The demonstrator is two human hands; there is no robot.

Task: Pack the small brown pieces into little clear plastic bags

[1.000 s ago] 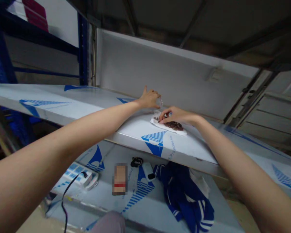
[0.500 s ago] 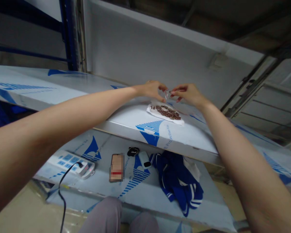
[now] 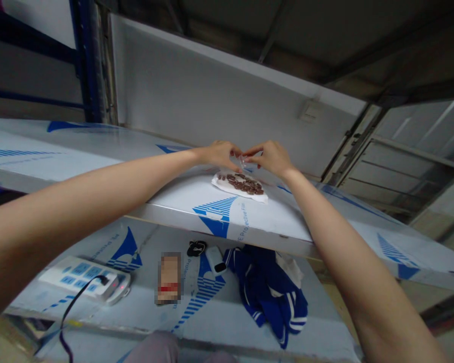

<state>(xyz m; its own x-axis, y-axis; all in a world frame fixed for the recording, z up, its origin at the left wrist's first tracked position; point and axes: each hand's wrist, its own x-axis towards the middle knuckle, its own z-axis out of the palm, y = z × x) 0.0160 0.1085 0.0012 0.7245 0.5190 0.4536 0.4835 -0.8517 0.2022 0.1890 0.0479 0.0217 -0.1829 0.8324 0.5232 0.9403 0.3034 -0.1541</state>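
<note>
Above the upper shelf, my left hand [image 3: 225, 154] and my right hand [image 3: 267, 157] meet at a small clear plastic bag [image 3: 243, 162]. The fingers of both hands are pinched on the bag. Just below them, a white sheet [image 3: 221, 184] lies on the shelf, with many small brown pieces [image 3: 245, 184] spread over it. What the bag holds, if anything, is too small to tell.
The upper shelf [image 3: 174, 204] has a film-covered front edge. On the lower shelf [image 3: 136, 297] lie a power strip [image 3: 79, 277] with a black cable, a phone [image 3: 169, 277], a black item [image 3: 195, 248], a pale device [image 3: 215, 259] and blue clothing [image 3: 265, 287].
The camera view has shifted, so the scene sits further left and slightly lower. My hands have come closer together around the plastic bag, over the brown pieces.
</note>
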